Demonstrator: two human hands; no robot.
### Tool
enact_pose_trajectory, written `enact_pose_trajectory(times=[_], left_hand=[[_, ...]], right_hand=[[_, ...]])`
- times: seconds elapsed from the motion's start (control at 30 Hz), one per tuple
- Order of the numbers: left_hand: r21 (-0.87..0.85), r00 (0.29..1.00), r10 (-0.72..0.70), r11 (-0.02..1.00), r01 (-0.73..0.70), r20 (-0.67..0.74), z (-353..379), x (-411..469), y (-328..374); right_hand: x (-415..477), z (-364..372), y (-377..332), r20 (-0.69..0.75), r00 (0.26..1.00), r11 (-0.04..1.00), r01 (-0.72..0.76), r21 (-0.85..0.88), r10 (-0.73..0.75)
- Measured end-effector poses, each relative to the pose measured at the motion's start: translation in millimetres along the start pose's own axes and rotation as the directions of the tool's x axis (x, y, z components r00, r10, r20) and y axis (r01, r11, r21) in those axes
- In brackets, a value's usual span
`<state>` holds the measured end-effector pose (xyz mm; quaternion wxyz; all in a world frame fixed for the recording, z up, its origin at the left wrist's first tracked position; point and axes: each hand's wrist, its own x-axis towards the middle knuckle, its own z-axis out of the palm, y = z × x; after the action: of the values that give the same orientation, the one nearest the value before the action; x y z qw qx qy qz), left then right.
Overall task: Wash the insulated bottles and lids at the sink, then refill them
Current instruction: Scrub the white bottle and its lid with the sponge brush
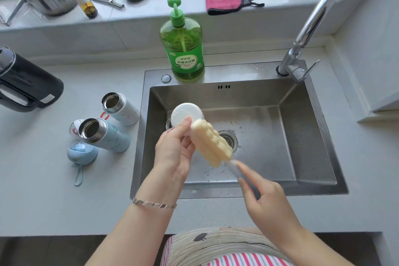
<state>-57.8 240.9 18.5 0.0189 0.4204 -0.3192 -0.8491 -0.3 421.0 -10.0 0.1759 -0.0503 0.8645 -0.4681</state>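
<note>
White lid (187, 113) in left hand (174, 151), sponge brush (210, 142) in right hand (262, 194)

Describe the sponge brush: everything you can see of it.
The sponge brush has a pale yellow, ribbed foam head on a clear, plastic-looking handle. It is held tilted above the sink, head up-left, handle down-right. The right hand pinches the handle; the head's tip meets the white lid that the left hand holds.

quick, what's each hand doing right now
Left hand: closed, pinching the white lid.
Right hand: closed, gripping the sponge brush by its handle.
</note>
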Motion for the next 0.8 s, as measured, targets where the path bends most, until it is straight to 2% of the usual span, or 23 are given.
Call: enact_pose_trajectory(times=[0.1, 0.2, 0.3, 0.37, 0.47, 0.63, 0.77, 0.8], left_hand=[[0.085, 0.999, 0.039, 0.996, -0.041, 0.028, -1, 0, -1], [0.119, 0.992, 0.078, 0.989, -0.089, 0.096, -6, 3, 5], [0.115, 0.978, -0.001, 0.993, -0.024, 0.207, -11, 2, 13], [0.203, 0.967, -0.049, 0.979, -0.003, 0.251, -14, 1, 12], [0.395, 0.974, -0.012, 0.915, -0.08, 0.226, -15, -1, 5], [0.526, 0.971, -0.053, 0.847, -0.081, 0.235, -14, -9, 0], [0.691, 0.967, 0.007, 0.698, -0.186, 0.253, -24, -11, -5], [0.695, 0.963, 0.014, 0.689, -0.204, 0.269, -27, -11, -7]], right_hand=[[7, -4, -1, -0.013, 0.999, 0.999, -0.032, 0.01, 0.032], [19, -16, -4, -0.064, 0.99, 0.986, -0.118, 0.118, 0.126], [17, -24, 4, -0.073, 0.981, 0.977, -0.172, 0.124, 0.182], [13, -24, 9, -0.051, 0.978, 0.973, -0.196, 0.118, 0.203], [9, -23, 12, -0.047, 0.975, 0.967, -0.21, 0.142, 0.218], [11, -29, 11, -0.088, 0.976, 0.97, -0.184, 0.16, 0.2], [7, -37, 9, -0.079, 0.986, 0.982, -0.138, 0.131, 0.149], [4, -39, 8, -0.068, 0.989, 0.985, -0.125, 0.121, 0.134]])
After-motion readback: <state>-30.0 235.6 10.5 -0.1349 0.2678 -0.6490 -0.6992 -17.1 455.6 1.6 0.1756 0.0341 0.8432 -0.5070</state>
